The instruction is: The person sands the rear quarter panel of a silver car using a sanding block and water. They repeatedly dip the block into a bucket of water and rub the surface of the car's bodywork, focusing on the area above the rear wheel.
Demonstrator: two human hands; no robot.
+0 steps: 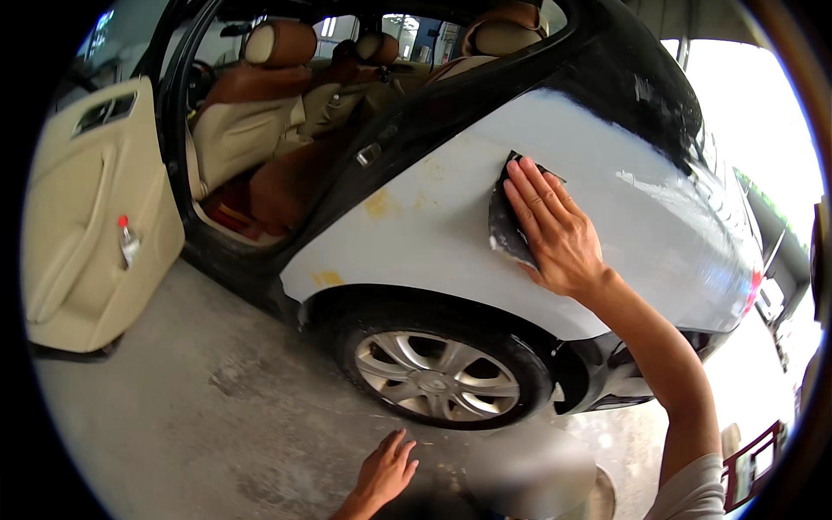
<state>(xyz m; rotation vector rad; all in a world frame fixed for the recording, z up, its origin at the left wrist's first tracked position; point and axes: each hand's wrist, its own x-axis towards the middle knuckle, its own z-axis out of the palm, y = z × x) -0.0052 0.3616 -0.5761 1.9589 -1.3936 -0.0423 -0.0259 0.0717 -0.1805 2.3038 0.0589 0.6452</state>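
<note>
My right hand (550, 227) lies flat on a dark sheet of sandpaper (503, 221) and presses it against the pale grey primed rear quarter panel (433, 234) of a black car. Yellowish filler spots show on the panel to the left of the sheet. My left hand (386, 472) hangs low near the concrete floor below the rear wheel (438, 374), fingers spread, holding nothing.
The car's rear door (91, 217) stands wide open at the left, with a small bottle (128, 240) in its beige pocket. Tan and brown seats (260, 113) show inside. A blurred round shape (529, 472) sits at the bottom. A red frame (752, 464) stands at the lower right.
</note>
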